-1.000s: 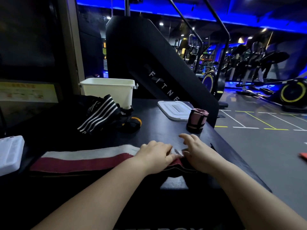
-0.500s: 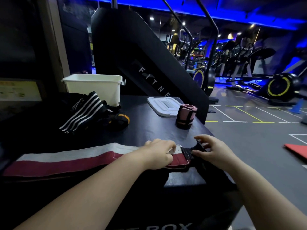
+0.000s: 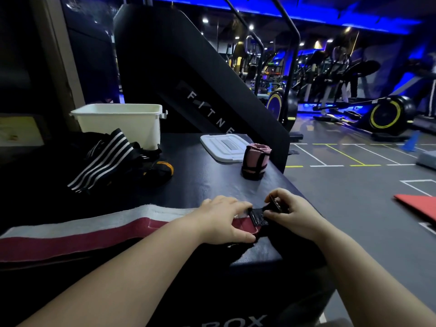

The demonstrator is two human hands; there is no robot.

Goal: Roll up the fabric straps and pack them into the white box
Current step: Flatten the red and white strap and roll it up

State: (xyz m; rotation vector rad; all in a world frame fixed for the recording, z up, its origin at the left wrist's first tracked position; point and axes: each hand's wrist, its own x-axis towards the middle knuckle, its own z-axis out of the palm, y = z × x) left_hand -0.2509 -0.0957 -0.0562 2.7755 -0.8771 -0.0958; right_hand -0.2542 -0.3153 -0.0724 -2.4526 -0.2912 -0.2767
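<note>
A long white and maroon strap [image 3: 94,232] lies flat across the black padded box top [image 3: 203,182], running left from my hands. My left hand [image 3: 224,220] holds down its right end, thumb under the edge. My right hand [image 3: 290,213] pinches the strap's black end tab [image 3: 262,214], folded up off the surface. A rolled pink and black strap [image 3: 256,161] stands upright further back. The white box [image 3: 120,122] stands open at the back left, its inside hidden. Black straps with white stripes [image 3: 106,159] lie piled in front of it.
A white lid [image 3: 224,147] lies flat behind the rolled strap. A black and orange strap [image 3: 160,167] sits beside the striped pile. A tall black stair machine [image 3: 188,74] rises behind the box top. The box top's right edge drops to the gym floor [image 3: 354,197].
My right hand has lifted the black end tab and folded it back toward the maroon end. My left hand stays pressed on the strap. The camera has swung slightly left.
</note>
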